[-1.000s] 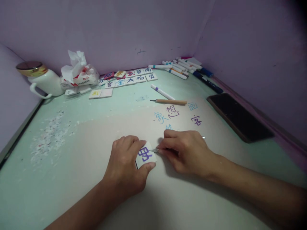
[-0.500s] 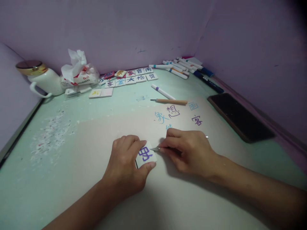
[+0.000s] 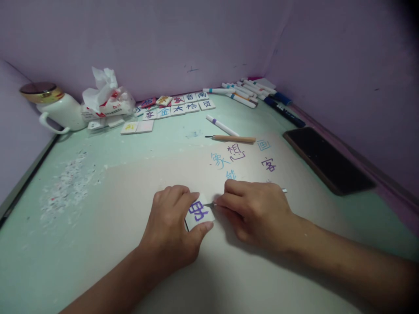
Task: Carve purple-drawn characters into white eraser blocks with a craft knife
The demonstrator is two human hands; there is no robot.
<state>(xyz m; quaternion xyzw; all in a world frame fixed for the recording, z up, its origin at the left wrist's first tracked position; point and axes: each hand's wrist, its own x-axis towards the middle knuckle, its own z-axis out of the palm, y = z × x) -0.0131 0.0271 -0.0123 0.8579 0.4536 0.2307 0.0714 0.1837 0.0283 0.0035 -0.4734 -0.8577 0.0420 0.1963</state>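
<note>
A small white square block (image 3: 205,213) bearing a purple written character lies on the pale board (image 3: 137,183). My left hand (image 3: 173,226) grips it at two edges, thumb at the near side and fingers at the far side. In a pinch, my right hand (image 3: 258,211) holds a carving knife (image 3: 209,204), its thin metal blade touching the block's right part. Most of the knife's handle is hidden by my fingers; a silvery end shows behind the hand. Beyond my hands rests a wooden-handled carving tool (image 3: 234,139), close to a white marker with a purple band (image 3: 222,125).
Rows of character tiles (image 3: 178,110) lie along the back wall. Several markers (image 3: 245,89) are piled at the back right, above a dark phone (image 3: 327,159). At left are a white mug (image 3: 62,111), a tissue pack (image 3: 108,104) and scattered shavings (image 3: 68,183).
My right hand and the knife have shifted slightly right and toward me, uncovering more of the blue writing. My left hand keeps its hold on the block.
</note>
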